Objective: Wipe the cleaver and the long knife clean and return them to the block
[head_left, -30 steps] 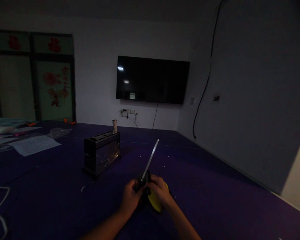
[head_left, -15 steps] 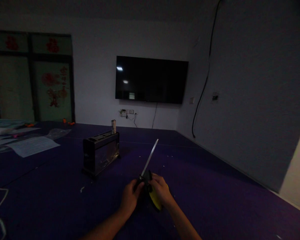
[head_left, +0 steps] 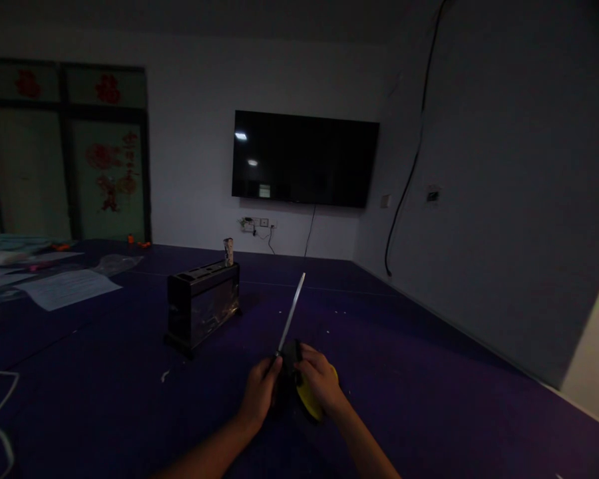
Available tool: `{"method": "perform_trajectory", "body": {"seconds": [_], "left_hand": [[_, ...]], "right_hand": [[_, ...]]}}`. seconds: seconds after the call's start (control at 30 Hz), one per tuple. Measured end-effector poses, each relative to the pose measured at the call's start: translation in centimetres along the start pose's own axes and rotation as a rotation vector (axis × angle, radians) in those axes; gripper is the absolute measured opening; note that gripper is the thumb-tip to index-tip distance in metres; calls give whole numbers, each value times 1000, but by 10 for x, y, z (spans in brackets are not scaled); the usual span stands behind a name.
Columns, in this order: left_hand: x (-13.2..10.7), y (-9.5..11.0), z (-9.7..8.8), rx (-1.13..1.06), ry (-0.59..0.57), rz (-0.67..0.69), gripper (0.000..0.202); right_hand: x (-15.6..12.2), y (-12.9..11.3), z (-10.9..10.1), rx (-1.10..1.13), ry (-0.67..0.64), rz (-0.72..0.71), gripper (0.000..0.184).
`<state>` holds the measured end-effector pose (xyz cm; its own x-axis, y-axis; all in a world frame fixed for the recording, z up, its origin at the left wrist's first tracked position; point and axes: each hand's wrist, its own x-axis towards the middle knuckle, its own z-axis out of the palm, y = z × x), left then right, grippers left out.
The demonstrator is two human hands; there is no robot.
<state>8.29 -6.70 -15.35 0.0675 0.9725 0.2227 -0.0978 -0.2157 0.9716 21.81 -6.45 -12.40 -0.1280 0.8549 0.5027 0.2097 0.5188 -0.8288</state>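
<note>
My left hand (head_left: 260,392) is closed round the dark handle of a knife (head_left: 291,311), whose long, narrow, shiny blade points up and away from me. Just to its right, my right hand (head_left: 319,378) grips a yellow and black tool (head_left: 307,398) that resembles a hand-held knife sharpener. The tool's dark upper end is beside the knife's handle; whether the two touch I cannot tell. Ahead on the left stands a dark slotted block (head_left: 212,303) with shiny sides, like a knife block. A speckled, upright handle-like piece (head_left: 228,251) sticks out of its far end.
The purple tabletop (head_left: 404,392) bears small white scraps (head_left: 165,376). At left lie papers (head_left: 70,289), clear plastic (head_left: 116,264), small orange items (head_left: 144,245) and a white cord (head_left: 0,432). A dark television (head_left: 304,159) hangs on the far wall; a black cable (head_left: 406,176) runs down the right wall.
The knife has swung left, its tip now nearer the block, and its handle has parted a little from the yellow and black tool. My right hand stays almost in place.
</note>
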Motion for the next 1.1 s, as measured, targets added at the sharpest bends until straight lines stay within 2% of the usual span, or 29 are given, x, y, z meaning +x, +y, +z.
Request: {"method": "perform_trajectory", "body": {"seconds": [0.23,0.4,0.77,1.1], "left_hand": [[-2,-1,-1,86,-44,29,49],[-4,-1,1,69,-73,24,46],[0,-1,1,-84,-16,-69,44],[0,0,2,-78,-31,-93,47]], "right_hand": [[0,1,-2,-67,-32,-21,17],[-1,-3,-1,-44,-49,-21,17],[0,0,-2,-90,-32,-37,18],[1,3,-4,-83,-48,-23,18]]}}
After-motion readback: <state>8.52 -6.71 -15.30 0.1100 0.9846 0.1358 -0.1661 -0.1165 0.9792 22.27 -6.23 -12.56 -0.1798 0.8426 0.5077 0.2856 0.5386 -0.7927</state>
